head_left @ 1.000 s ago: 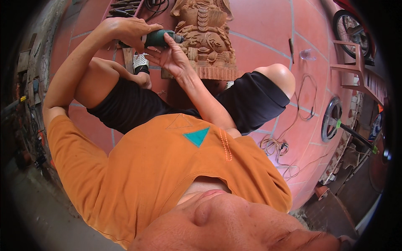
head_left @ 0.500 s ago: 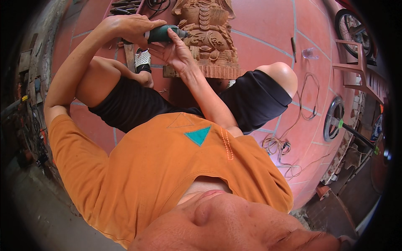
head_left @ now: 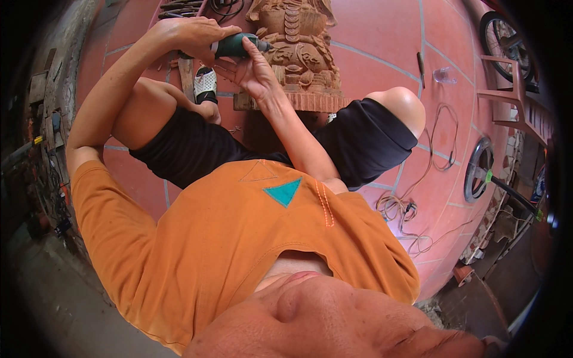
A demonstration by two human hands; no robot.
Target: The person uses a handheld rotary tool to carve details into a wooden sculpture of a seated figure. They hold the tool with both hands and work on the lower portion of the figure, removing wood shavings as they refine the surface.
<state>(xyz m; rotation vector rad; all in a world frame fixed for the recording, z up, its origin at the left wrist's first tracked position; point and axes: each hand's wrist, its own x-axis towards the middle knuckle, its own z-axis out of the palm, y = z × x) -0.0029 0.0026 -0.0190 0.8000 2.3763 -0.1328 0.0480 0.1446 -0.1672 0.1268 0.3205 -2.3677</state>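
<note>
Left fingers [head_left: 224,30] and right fingers [head_left: 253,53] hold a green tool [head_left: 232,45] beside a wooden carving [head_left: 301,56].

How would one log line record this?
left hand: on green power tool; right hand: touching its front; brown carving: near tip, contact unclear

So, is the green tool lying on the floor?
No, the left hand holds the green tool up, with the right hand against it.

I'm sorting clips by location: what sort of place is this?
Likely an informal woodcarving workspace: a carved brown piece, a handheld green power tool, and a cluster of slim hand tools.
</note>
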